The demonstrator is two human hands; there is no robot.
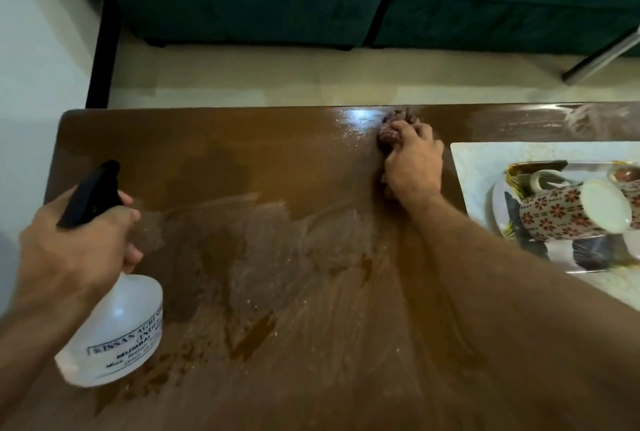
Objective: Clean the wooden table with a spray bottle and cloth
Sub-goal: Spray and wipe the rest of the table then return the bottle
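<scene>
Fingers (405, 131) of right hand (412, 167) clamp cloth (389, 133) at worktop (277, 160) far edge, left hand (69, 243) grips spray bottle (114, 323); a wide wipe rightward could knock the mug (554, 212).

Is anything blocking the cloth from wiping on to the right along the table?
Yes. The right hand presses the cloth near the table's far edge. Just to its right sits a white tray carrying a patterned mug lying on its side. Only a narrow strip of wood behind the tray is free.
</scene>
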